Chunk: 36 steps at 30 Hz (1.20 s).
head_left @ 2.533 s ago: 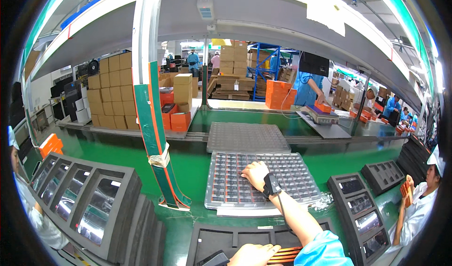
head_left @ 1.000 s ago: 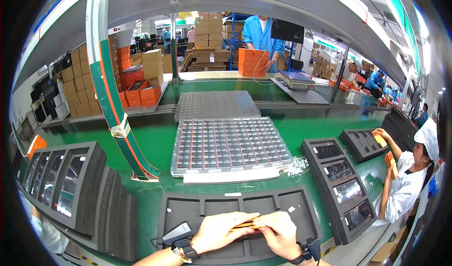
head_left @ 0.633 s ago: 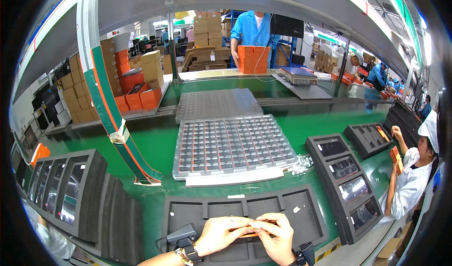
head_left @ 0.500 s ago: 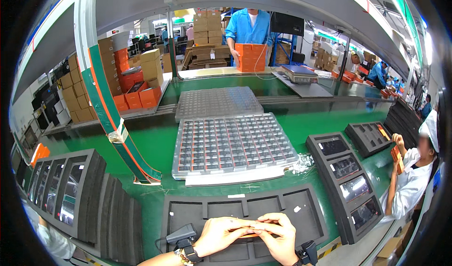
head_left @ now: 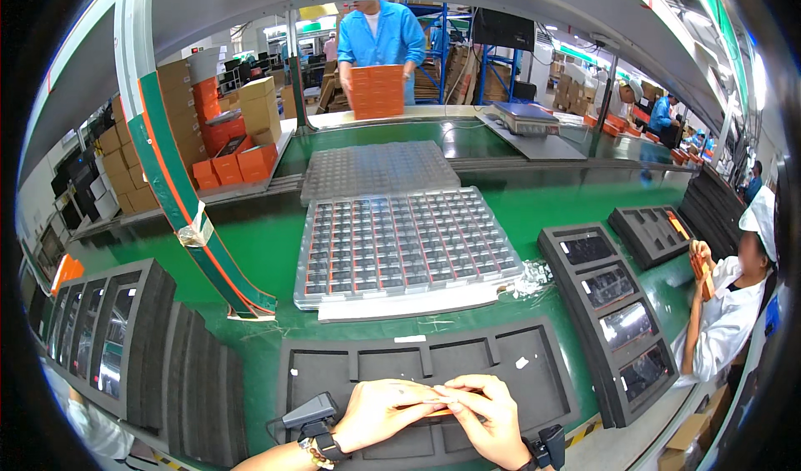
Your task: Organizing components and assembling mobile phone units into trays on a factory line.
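Observation:
Both hands meet over a black foam tray (head_left: 534, 371) at the front of the bench. My left hand (head_left: 384, 408) and my right hand (head_left: 492, 421) pinch a thin orange-edged piece (head_left: 440, 413) between thumbs and fingers; most of it is hidden by the fingers. The tray's visible compartments hold only small white scraps. Beyond it lies a clear plastic tray (head_left: 310, 297) filled with rows of small dark parts with orange edges.
At right, a foam tray (head_left: 615, 387) carries glossy dark panels. Stacked foam trays (head_left: 196, 379) stand at left, beside a green post (head_left: 179, 187). A co-worker in white (head_left: 722, 321) handles an orange piece. Across the bench, a person in blue (head_left: 380, 37) holds orange boxes (head_left: 378, 91).
The person in blue has shifted left with the orange boxes, now leaning toward the bench. My hands keep their pinch on the orange-edged piece, and the whole view has shifted slightly.

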Tool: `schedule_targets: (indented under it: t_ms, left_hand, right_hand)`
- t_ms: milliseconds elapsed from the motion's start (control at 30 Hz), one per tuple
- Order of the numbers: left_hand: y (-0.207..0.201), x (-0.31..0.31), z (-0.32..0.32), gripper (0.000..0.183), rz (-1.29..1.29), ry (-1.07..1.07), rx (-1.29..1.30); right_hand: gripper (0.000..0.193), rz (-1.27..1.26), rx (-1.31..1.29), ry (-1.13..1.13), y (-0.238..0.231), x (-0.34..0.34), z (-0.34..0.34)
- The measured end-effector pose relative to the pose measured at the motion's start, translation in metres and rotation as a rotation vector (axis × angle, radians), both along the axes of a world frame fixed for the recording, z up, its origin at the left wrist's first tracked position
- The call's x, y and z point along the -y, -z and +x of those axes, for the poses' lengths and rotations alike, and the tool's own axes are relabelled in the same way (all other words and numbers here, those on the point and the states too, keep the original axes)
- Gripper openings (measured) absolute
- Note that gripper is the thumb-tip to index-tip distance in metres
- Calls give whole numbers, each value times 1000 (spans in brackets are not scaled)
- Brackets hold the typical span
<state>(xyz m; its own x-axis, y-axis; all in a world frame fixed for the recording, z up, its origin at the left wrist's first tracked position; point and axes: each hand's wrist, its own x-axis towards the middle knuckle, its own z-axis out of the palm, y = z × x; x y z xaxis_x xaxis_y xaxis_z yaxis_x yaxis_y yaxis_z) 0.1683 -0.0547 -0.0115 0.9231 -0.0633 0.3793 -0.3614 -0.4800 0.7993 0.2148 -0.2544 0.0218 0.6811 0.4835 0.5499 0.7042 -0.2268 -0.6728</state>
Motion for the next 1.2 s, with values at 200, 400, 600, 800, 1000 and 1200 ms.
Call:
schedule_targets:
  t_ms: [200,400,600,800,1000,1200]
  left_hand:
    - [1,-1,-1,17,43,-9,36]
    - [-13,2,-3,17,33,14,-65]
    - [-10,1,-3,19,32,30,-11]
    - [-12,2,-2,22,62,13,-61]
    - [-12,2,-3,21,33,21,-130]
    - [-11,5,-2,17,10,-35,-20]
  right_hand:
    - [19,96,-93,-5,9,0,4]
    - [17,159,-184,26,15,-1,1]
    - [13,226,-264,4,16,0,2]
    - [16,211,-265,111,9,-1,-8]
    - [12,291,-299,178,6,17,11]
    - [18,77,-251,-7,0,36,32]
